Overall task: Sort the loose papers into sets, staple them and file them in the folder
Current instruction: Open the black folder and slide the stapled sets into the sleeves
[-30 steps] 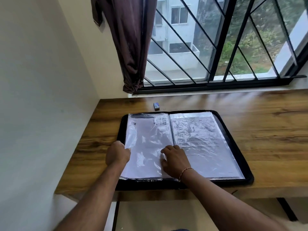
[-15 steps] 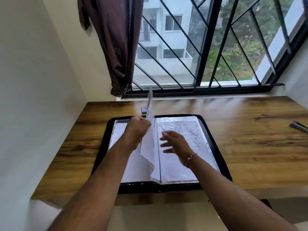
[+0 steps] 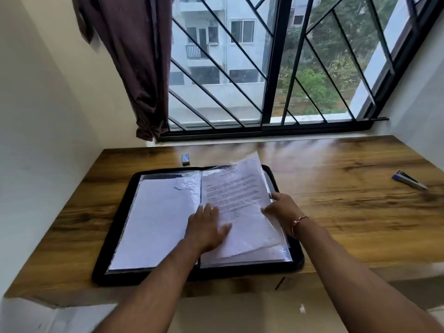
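Window: barred, fills the far side, with a building and greenery outside.
Curtain: dark brown, bunched at the window's left edge, hanging down to the sill.
Desk: wood grain, runs the full width under the window.

Folder: black with a zip border, lying open and flat on the desk, left of centre and close to the near edge.
- Left half: blank white page under clear plastic, lying flat.
- Right half: sleeved sheet with printed text (too small to read), skewed across the stack of sleeves beneath it. Its far corner pokes past the folder's top edge and its right edge is raised.

Left hand: palm down, fingers straight and spread, pressing on the sleeved sheet just right of the spine.
Right hand: at the sheet's right edge, thumb on top and fingers curled beneath, pinching that edge.

Slim blue-and-dark object: on the desk far right, well apart from the folder (blurred, so type not determined).
Small blue-grey box: on the desk just beyond the folder's far edge.
Bracelet: thin, on the right wrist.
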